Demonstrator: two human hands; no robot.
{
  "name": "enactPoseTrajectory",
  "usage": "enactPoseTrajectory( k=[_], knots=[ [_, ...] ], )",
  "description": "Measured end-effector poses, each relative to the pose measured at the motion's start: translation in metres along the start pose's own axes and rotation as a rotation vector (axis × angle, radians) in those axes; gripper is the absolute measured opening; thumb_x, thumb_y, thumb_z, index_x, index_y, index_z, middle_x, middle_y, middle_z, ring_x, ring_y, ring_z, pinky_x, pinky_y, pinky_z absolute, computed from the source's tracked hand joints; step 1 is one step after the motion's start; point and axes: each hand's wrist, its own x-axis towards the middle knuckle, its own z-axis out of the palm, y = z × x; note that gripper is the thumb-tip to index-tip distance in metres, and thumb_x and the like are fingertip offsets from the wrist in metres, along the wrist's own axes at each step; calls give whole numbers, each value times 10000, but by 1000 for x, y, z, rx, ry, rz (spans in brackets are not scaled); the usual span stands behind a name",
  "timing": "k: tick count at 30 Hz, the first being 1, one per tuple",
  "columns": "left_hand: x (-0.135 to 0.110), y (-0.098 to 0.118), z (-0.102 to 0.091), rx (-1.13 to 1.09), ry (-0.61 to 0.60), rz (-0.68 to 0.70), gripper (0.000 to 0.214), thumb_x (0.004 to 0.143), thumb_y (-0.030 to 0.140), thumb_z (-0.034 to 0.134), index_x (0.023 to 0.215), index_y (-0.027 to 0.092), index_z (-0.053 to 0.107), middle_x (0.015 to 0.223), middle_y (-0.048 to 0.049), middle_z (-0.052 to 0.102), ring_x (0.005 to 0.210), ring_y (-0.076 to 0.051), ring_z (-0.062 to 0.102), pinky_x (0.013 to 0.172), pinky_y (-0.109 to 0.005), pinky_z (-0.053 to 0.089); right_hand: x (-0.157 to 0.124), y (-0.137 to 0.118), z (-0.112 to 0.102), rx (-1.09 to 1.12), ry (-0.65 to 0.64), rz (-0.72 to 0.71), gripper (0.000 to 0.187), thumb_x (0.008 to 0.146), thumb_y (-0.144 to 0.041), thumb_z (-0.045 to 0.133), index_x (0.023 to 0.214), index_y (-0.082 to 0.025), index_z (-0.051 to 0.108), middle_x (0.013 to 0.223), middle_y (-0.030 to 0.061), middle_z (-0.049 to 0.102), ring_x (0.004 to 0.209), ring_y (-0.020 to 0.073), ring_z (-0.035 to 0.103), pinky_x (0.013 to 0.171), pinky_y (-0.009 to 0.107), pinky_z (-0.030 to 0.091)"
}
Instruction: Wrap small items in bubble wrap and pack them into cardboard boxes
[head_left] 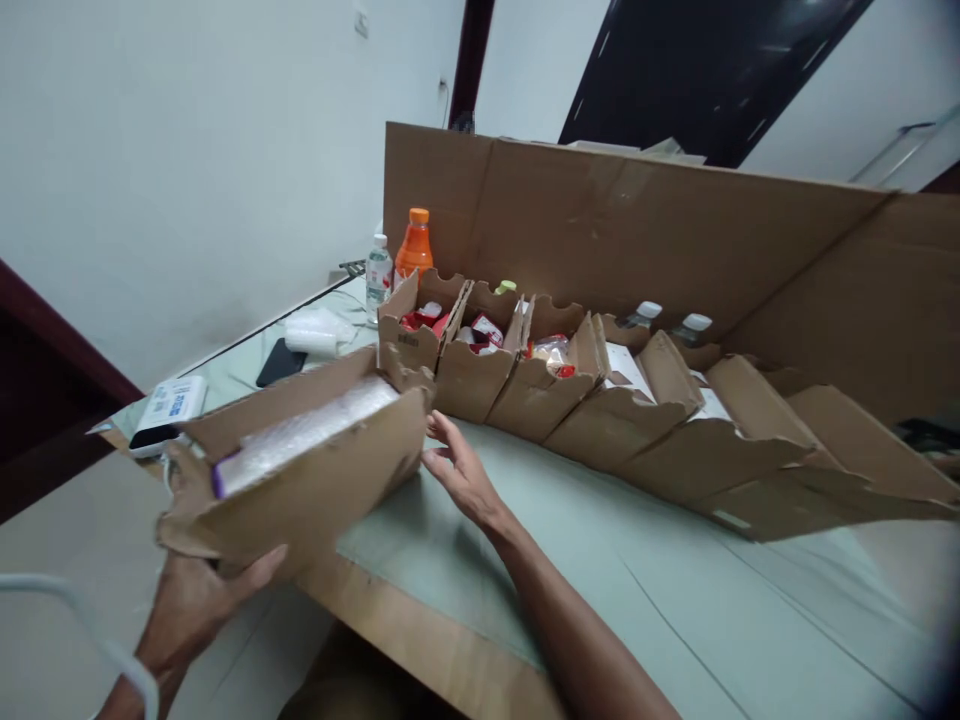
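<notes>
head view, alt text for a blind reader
The left hand supports a long, open brown cardboard box holding a pale bubble-wrapped package; the right hand is near the box's far end. Brown cardboard bins stand on a pale green tabletop.

The long brown open-topped cardboard box (pixel 322 490) looks matt and rough-edged from here; the clear plastic wrapping (pixel 315 432) inside it, glossy and bumpy. The pale green table covering (pixel 525 480) seems smooth, the tan table edge (pixel 420 625) wooden.
</notes>
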Motion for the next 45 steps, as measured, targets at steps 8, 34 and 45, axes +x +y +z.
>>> enactPoseTrajectory(
  k=[8,34,45],
  knots=[
    [79,21,23,-200,299,122,1019,507,322,889,1427,382,455,1415,-58,600,1244,-341,635,938,-505,628,-2,38,29,-211,57,-37,492,848,-271,673,1334,-205,640,1398,148,656,1335,295,584,1168,506,426],
    [230,-16,150,259,61,190,540,739,241,655,1270,144,637,1532,-228,447,1494,-414,315,1237,-613,213,0,32,23,-249,36,-13,191,886,-194,591,1008,-235,732,1285,131,722,1220,291,664,1095,543,469],
    [279,-34,140,127,228,-9,186,686,235,682,791,231,528,1075,-118,632,1237,-328,538,1101,-555,396,1,31,22,-267,39,-27,191,902,-183,578,984,-235,742,1234,118,740,1176,274,683,1044,483,514]
  ],
)
